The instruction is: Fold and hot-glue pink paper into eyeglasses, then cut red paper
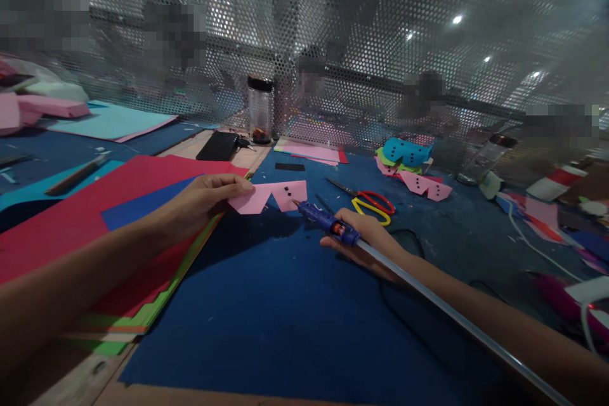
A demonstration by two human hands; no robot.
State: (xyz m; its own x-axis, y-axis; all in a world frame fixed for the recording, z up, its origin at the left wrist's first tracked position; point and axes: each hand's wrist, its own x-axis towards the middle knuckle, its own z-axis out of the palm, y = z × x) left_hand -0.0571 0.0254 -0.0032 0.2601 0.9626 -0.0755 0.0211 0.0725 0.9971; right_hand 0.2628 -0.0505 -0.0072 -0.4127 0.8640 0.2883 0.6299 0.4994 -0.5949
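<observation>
My left hand point(209, 200) pinches the left end of a pink paper piece point(252, 198) with a notched lower edge and a few small black dots on its right part. In my right hand point(359, 238) is a blue glue gun point(323, 219), with a long clear glue stick point(428, 295) running out of its back along my forearm. The gun's nozzle tip is close beside the paper's right part, by the dots; whether it touches I cannot tell. Scissors point(373, 203) with red and yellow handles lie beyond my right hand. A black strip point(289, 167) lies behind the paper.
Coloured sheets point(157, 279) are stacked under my left forearm. At the back are a black phone point(217, 146), a clear jar point(261, 111) and dotted paper pieces point(406, 152). A pink glue gun point(564, 301), a white cable point(528, 244) and scraps lie right. A perforated metal screen point(342, 32) stands behind.
</observation>
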